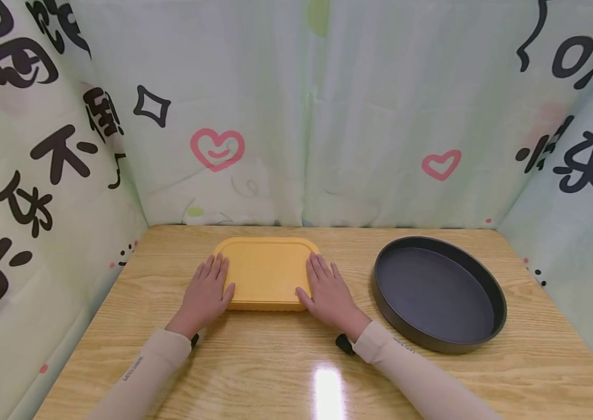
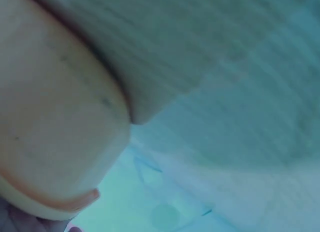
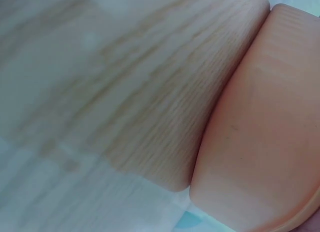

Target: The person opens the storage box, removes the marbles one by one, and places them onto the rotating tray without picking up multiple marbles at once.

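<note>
A yellow rectangular lidded box (image 1: pixel 267 271) lies flat on the table between the two hands. My left hand (image 1: pixel 206 293) rests on its left edge, fingers straight and pointing away, thumb at the near left corner. On the right edge lies my right hand (image 1: pixel 330 294), its fingers also extended and its thumb on the near part of the lid. In the left wrist view the box's side wall (image 2: pixel 60 106) fills the left, with a bit of fingers below. The right wrist view shows the opposite side wall (image 3: pixel 260 122) standing on the wood.
A round dark grey pan (image 1: pixel 438 294) stands on the right of the wooden table (image 1: pixel 254 361), beyond the right forearm. Pale printed curtains (image 1: pixel 275 116) enclose the table's back and both sides. Light glares off the near table surface.
</note>
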`<state>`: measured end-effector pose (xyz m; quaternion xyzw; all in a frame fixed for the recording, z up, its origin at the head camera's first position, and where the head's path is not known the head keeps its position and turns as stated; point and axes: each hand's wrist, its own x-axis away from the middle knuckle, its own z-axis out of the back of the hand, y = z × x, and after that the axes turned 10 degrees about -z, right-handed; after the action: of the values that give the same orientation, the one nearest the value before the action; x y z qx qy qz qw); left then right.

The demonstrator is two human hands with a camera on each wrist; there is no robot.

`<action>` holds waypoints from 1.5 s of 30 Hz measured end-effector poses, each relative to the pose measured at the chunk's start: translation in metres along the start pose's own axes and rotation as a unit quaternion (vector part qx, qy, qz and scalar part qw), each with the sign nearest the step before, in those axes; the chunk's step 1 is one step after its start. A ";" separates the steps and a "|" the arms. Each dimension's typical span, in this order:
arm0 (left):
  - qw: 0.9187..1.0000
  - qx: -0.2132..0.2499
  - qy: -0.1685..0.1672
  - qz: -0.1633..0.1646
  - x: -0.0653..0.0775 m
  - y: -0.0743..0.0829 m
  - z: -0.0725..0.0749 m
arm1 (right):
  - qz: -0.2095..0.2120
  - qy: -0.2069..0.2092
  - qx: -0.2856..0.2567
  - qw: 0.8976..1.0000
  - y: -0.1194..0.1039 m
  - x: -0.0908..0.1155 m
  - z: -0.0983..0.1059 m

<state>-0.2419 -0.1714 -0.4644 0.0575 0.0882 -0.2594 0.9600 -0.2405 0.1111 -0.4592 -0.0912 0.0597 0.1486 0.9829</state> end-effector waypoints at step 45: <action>0.966 -0.109 0.058 -0.226 -0.016 0.065 0.000 | 0.014 -0.015 0.006 1.000 0.021 0.012 0.008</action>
<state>-0.2222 -0.1081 -0.4566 -0.0540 0.1824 -0.4543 0.8703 -0.2350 0.1355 -0.4567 -0.0824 0.0475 0.1635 0.9819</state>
